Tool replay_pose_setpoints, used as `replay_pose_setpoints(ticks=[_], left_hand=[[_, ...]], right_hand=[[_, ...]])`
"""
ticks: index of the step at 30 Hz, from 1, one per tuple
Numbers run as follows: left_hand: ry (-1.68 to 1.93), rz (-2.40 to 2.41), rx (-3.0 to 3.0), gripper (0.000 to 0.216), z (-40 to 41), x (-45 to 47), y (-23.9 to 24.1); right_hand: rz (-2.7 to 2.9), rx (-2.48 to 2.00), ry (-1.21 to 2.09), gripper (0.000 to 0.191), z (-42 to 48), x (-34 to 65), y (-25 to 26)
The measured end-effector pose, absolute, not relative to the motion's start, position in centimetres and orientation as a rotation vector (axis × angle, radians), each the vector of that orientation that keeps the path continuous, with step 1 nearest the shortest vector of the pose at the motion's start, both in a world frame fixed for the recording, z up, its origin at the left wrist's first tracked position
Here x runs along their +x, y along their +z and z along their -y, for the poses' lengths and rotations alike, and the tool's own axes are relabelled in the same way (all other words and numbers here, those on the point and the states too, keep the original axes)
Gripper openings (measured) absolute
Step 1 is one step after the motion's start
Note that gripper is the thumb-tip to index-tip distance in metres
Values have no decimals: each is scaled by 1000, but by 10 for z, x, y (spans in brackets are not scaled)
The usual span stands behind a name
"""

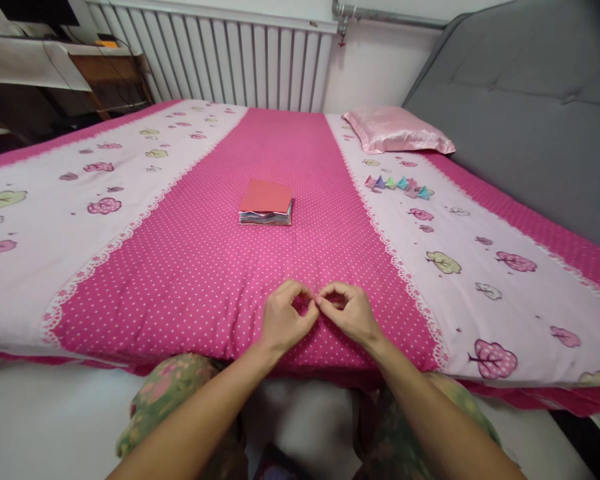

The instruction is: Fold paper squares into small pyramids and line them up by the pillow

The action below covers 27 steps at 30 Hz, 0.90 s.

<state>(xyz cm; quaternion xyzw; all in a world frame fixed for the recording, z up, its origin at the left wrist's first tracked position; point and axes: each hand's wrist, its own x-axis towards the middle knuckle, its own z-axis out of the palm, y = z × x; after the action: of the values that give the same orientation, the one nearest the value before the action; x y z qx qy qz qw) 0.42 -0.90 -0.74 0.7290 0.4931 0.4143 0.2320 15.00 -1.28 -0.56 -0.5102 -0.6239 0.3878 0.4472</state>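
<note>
My left hand [289, 315] and my right hand [349, 312] meet over the near edge of the bed. Thumb and forefinger of each are pinched together, and the fingertips of both hands touch or nearly touch. Whatever lies between them, if anything, is too small or hidden to make out. Beyond the hands, a stack of square paper [266, 200] with a red-orange sheet on top rests on the pink dotted strip. Farther right is a row of several small folded paper pieces [401, 184] in pink, purple, green and blue.
A pink dotted and tree-patterned bedspread [180, 280] covers the bed. At the back right lies a shiny pink pillow [397, 129] beside a grey headboard [525, 100]. A white radiator [230, 57] lines the wall, and a desk [107, 70] stands at the far left.
</note>
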Motion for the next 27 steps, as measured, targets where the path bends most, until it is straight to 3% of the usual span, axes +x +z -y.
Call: replay_pose_setpoints(ticks=[27], left_hand=[[1121,-1354,2010,5,5,2,-3]], right_hand=[[1594,-1267,932,12,12,154,-1]])
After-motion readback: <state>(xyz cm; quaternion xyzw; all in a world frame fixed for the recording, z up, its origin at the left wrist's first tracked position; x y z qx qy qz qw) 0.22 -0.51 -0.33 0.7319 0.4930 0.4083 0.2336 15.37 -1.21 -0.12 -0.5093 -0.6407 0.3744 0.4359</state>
